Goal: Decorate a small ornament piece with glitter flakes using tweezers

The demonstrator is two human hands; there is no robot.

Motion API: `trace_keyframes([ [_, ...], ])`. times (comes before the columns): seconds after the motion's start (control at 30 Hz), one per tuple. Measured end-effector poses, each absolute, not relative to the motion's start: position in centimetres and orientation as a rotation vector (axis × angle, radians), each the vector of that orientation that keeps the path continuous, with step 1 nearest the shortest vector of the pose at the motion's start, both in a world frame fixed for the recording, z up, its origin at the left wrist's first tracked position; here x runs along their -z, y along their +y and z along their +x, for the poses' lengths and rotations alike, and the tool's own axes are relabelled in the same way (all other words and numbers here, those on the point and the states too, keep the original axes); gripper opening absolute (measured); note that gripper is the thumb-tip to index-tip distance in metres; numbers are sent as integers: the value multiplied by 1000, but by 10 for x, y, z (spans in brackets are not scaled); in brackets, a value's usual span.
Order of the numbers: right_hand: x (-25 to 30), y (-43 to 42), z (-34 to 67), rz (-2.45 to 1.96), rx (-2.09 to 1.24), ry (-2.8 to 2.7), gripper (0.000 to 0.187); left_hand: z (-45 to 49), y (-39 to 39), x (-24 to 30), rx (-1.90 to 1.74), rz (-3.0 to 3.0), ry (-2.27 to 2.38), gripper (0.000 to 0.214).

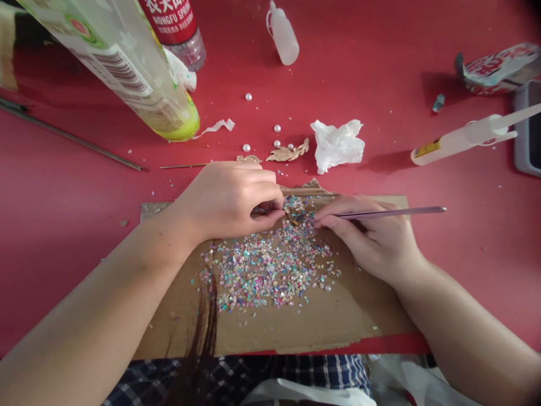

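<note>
My left hand (pixel 232 197) is closed, thumb and fingertips pinching a small gold-coloured ornament (pixel 291 213) over the shell chips. Part of what it holds is hidden inside the curled fingers. In my right hand (pixel 376 239) is a pair of pinkish-purple tweezers (pixel 393 213), gripped like a pen, with the tips close to the ornament. Whether the tips hold a chip is too small to tell. Many colourful crushed shell chips (pixel 270 276) lie spread beneath both hands on a brown cardboard sheet (pixel 296 332).
Beyond the cardboard are gold leaf pieces (pixel 289 151), several pearl beads (pixel 246 148), and crumpled white tissue (pixel 338 145). A green-based bottle (pixel 139 84), a red-labelled bottle (pixel 173 25) and small squeeze bottles (pixel 285 36) stand or lie around. A thin rod (pixel 84 138) lies left; dark hair hangs over the cardboard.
</note>
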State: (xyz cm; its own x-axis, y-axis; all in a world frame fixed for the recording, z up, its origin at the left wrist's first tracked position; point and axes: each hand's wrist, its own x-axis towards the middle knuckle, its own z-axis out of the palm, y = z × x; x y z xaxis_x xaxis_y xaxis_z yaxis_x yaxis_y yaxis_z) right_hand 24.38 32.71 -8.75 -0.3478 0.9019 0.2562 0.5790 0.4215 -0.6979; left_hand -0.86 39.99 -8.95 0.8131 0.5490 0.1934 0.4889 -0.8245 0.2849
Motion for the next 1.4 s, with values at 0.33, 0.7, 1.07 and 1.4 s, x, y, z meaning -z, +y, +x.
trace_keyframes([
  [0.33, 89, 327, 244, -1260, -713, -2034, 18, -8, 400, 89, -388, 2780, 811, 31],
  [0.7, 88, 328, 245, -1267, -695, -2051, 18, -7, 400, 88, -359, 2780, 818, 32],
  [1.07, 88, 328, 245, -1267, -701, -2045, 17, -9, 401, 89, -433, 2791, 783, 29],
  [1.4, 88, 328, 243, -1222, -732, -2012, 17, -8, 401, 91, -414, 2780, 793, 30],
])
